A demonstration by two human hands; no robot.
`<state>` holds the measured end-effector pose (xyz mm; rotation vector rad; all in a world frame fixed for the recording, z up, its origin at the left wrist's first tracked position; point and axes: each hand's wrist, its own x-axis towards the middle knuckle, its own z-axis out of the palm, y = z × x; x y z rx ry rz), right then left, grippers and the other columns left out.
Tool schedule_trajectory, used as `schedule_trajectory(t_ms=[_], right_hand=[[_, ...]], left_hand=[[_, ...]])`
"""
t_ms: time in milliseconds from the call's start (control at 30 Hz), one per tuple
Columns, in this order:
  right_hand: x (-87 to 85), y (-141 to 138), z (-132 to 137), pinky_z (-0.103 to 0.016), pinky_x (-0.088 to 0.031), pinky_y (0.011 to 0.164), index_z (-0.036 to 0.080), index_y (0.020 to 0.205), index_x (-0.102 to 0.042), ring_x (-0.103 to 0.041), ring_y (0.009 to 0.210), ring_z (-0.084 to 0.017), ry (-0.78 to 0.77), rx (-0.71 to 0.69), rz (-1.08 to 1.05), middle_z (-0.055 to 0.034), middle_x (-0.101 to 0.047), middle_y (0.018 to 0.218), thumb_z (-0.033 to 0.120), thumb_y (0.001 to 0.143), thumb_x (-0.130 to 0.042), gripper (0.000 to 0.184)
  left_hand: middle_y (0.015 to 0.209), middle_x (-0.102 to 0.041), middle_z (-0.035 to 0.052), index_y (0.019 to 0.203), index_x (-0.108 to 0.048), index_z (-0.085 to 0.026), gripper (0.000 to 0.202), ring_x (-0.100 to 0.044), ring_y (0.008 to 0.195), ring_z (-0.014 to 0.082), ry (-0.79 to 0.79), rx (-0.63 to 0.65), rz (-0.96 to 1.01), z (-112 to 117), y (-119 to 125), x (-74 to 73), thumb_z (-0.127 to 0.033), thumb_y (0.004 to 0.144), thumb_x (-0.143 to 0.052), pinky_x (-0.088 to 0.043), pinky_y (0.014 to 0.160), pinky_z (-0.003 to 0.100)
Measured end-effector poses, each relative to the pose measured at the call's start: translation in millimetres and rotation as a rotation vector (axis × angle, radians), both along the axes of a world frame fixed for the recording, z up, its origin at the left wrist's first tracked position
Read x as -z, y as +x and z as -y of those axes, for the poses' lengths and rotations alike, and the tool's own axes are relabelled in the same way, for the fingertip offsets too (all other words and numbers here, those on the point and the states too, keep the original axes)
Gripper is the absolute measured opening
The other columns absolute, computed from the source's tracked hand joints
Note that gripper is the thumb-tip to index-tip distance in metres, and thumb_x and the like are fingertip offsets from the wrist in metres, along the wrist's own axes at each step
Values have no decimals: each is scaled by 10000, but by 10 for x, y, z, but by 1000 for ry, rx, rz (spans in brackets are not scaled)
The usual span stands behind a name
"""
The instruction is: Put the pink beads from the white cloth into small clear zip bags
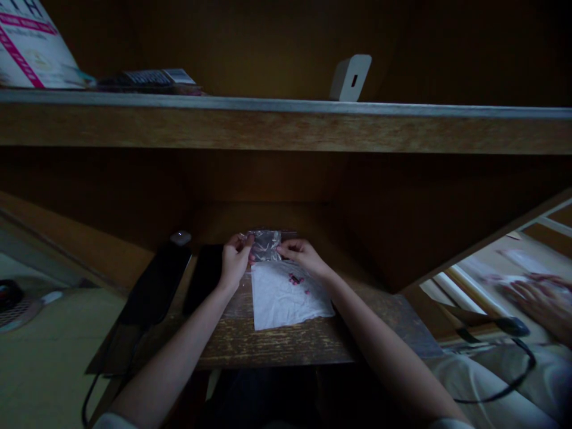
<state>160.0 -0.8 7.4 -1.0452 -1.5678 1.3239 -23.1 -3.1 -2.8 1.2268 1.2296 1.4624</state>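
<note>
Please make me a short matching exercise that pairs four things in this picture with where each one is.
Things:
1. plastic bag
2. white charger
3. pink pieces
4. white sheet

Places:
A. standing on the upper shelf
B. spread on the wooden surface
C. held between the left hand and right hand
D. lying on the white sheet

Right pairs: 1-C, 2-A, 3-D, 4-B.
</note>
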Motion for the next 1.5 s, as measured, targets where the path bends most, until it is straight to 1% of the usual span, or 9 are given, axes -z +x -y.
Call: schedule_trajectory(t_ms=[100,233,433,667,800,1067,1167,1300,1500], right_hand=[[66,-32,-6,-228,-280,514,149,606,-564,-367,526,-85,27,23,30,28,-457,573,473,687,-652,346],[110,-74,3,-222,-270,500,153,599,-538,-348,517,-81,98,40,44,32,-434,564,464,705,-634,343],[151,-167,38,-213,-219,473,173,533,-426,-266,496,-68,212,70,94,56,-313,535,456,722,-629,397],[179,-212,94,-212,-301,511,154,597,-517,-380,537,-89,239,66,77,23,-452,581,426,768,-606,333],[195,-257,116,-209,-322,519,158,624,-536,-416,548,-97,263,98,65,13,-493,599,406,799,-564,304],[167,-274,168,-215,-265,480,167,557,-525,-406,498,-99,378,455,368,11,-494,538,294,774,-529,251],[136,-247,173,-217,-283,495,172,609,-539,-428,517,-106,393,441,369,9,-512,569,304,772,-534,210],[117,-210,134,-218,-305,509,183,731,-533,-428,534,-107,380,402,220,19,-504,618,274,774,-532,101],[82,-153,50,-236,-357,552,170,789,-610,-473,619,-128,248,297,-64,-21,-562,721,278,758,-530,138]], left_hand=[[711,-603,-18,936,-505,-183,374,-559,424,87,-22,16,33,9,7,10,-484,750,-626,-427,361,171],[912,-649,28,1242,-339,-240,662,-629,535,115,8,84,1,43,49,3,-399,708,-697,-479,426,190],[1033,-655,80,1234,-386,-213,678,-659,896,179,166,131,-93,95,122,39,-253,661,-746,-528,721,258],[797,-694,38,1222,-383,-182,577,-669,637,164,66,218,-48,86,95,-13,-264,729,-672,-502,524,221],[710,-687,10,1235,-386,-177,558,-664,601,150,113,164,-154,100,72,-44,-224,745,-647,-500,552,217],[712,-676,2,1216,-429,-200,500,-664,657,162,196,-50,-577,168,56,-67,-179,749,-608,-493,594,242],[737,-671,5,1183,-441,-203,458,-664,669,157,214,-23,-503,147,48,-49,-202,757,-610,-504,601,241],[827,-682,33,1179,-417,-199,523,-676,739,165,186,66,-205,95,40,-42,-238,725,-672,-526,639,249],[702,-645,-24,1142,-438,-202,537,-634,588,122,76,112,154,44,22,-103,-223,681,-712,-501,525,202]])
